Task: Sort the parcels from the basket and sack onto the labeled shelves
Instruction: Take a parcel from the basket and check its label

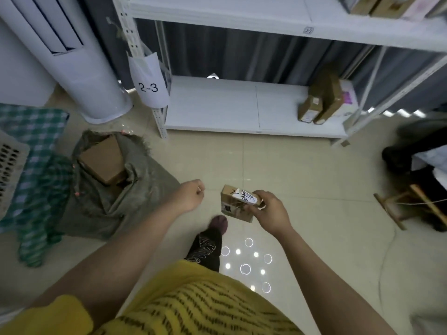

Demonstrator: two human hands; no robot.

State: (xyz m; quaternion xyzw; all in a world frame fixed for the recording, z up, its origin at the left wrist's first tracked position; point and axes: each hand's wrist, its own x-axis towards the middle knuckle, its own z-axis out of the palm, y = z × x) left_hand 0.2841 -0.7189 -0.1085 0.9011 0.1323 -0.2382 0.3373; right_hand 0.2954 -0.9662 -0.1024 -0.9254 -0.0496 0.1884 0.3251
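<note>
At centre frame, right hand [268, 211] grips a box [238, 204] marked 2-3, left hand [191, 194] curled empty; few parcels [324, 100] shelved, sack [113, 180] still loaded.

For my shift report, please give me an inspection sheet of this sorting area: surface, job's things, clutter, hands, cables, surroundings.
Surface: glossy beige tiled floor with round light reflections.
Job's things: small cardboard parcel with handwritten marks, held above the floor; grey sack open on the floor with a brown box inside; basket at far left; white shelf tagged 2-3, with parcels standing at its right end.
Clutter: green checked cloth by the basket.
Hands: right hand grips the parcel; left hand curled, holding nothing.
Cables: thin cord at right.
Surroundings: white standing appliance, dark curtain, wooden frame.
</note>
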